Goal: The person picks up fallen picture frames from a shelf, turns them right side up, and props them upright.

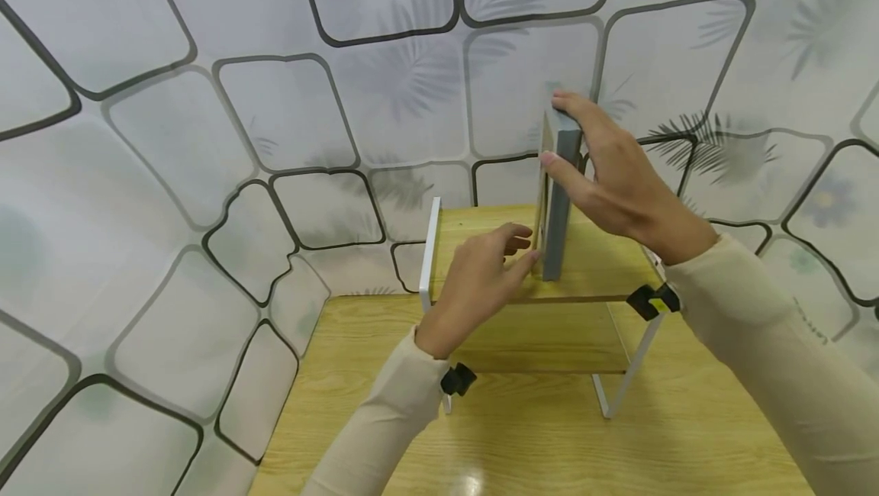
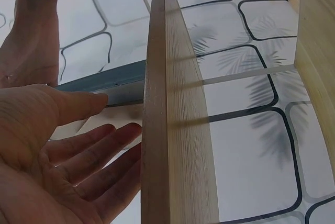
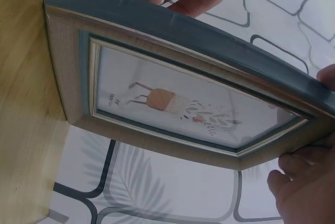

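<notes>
A pale wooden table point(image 1: 549, 442) with a glossy grain fills the lower part of the head view, and all around it hangs a white curtain point(image 1: 206, 137) printed with dark rounded tile outlines and faint grey leaf shadows. On the table stands a small shelf point(image 1: 597, 267): a light wood board carried on thin white metal legs, with a white upright rail at its left end.

A picture frame point(image 1: 558, 198) stands upright on the shelf board, turned edge-on to the head camera, toward the board's middle. Its outer side is smooth blue-grey, its face a rough wood-look band with a thin silver inner lip, and behind the glass is a small drawing of a stool and leafy sprigs on white.

The right hand point(image 1: 614, 175) grasps the frame from the right, fingers curled over its top edge and thumb against its near edge. The left hand point(image 1: 481, 278) is held relaxed with straight fingers, its fingertips point(image 1: 525, 259) at the foot of the frame on the left side; whether they quite touch it cannot be told. Both arms wear cream sleeves with black clips at the wrists.
</notes>
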Available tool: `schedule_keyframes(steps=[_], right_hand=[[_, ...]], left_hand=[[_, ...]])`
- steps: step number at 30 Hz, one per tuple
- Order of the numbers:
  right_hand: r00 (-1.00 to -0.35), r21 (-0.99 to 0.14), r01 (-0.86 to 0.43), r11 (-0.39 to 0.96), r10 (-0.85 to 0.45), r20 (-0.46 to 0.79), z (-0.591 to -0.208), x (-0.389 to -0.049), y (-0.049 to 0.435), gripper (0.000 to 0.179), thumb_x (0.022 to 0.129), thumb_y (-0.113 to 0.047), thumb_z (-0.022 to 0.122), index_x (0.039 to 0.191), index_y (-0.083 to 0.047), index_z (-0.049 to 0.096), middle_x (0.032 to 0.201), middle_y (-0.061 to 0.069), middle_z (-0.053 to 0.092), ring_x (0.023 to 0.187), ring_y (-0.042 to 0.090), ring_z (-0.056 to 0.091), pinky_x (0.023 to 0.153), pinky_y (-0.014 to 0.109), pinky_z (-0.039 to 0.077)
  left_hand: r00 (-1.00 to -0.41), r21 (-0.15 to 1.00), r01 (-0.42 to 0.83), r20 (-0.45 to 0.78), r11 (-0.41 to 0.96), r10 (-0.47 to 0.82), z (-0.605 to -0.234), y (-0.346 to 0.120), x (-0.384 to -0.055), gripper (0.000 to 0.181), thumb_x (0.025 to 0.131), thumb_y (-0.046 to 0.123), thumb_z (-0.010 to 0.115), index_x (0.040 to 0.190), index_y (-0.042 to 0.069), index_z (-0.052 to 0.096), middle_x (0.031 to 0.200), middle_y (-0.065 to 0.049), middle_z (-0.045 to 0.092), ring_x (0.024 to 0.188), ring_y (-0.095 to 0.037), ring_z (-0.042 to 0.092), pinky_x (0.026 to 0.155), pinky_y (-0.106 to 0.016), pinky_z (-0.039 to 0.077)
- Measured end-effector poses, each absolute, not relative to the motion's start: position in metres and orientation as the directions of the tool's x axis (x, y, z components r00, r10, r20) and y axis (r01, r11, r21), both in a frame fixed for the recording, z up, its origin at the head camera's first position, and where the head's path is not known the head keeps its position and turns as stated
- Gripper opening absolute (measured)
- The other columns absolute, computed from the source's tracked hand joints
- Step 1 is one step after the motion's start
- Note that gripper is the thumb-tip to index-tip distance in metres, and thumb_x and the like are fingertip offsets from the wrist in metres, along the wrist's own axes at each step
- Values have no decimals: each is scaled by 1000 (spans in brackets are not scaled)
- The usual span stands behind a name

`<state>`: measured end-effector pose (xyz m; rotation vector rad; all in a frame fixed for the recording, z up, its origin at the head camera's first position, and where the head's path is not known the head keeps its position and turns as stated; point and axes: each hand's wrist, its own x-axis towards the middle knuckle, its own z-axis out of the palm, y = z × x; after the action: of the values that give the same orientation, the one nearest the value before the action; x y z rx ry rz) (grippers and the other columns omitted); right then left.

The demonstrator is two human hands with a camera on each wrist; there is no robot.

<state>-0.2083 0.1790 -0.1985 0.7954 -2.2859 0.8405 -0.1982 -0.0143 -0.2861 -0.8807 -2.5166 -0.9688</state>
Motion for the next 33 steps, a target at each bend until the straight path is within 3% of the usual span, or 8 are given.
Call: schedule_keyframes(steps=[16, 33], right_hand=[[-670, -362, -691, 625, -367, 645, -196, -210, 176, 64, 103, -24, 54, 158, -5, 30, 162, 14, 31, 151, 28, 24, 121, 50, 21], [-670, -320, -694, 645, -415, 616, -191, -214, 163, 65, 103, -26, 54, 158, -3, 29, 163, 15, 29, 152, 28, 22, 122, 49, 20]], left_hand=[[-753, 451, 642, 521, 620, 401, -285, -20, -200, 24, 98, 19, 70, 120, 8, 72, 110, -3, 76, 97, -11, 73, 81, -24, 57], [-725, 411, 659, 570, 631, 386, -288, -40, -206, 21, 98, 14, 69, 116, 4, 74, 110, -6, 76, 97, -18, 74, 80, -33, 59]])
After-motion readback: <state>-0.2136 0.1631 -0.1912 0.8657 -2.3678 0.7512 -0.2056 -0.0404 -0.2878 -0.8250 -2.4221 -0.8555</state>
